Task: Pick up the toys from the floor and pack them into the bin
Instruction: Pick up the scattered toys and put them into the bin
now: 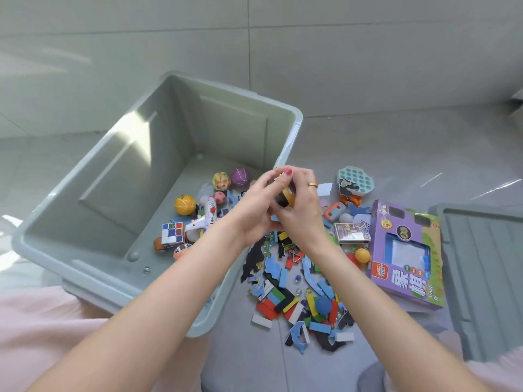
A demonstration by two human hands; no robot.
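A grey plastic bin stands on the tiled floor. Inside lie several balls, among them a yellow basketball and a purple ball, plus a puzzle cube and a white toy plane. My left hand and my right hand meet over the bin's right rim, both closed around a small yellow and dark toy. On the floor to the right of the bin lies a heap of coloured blocks and blue foam pieces.
A purple boxed toy lies to the right of the heap. The grey bin lid rests at the far right. A teal bubble toy, an orange ball and a small card box sit nearby. Pink fabric covers my knees.
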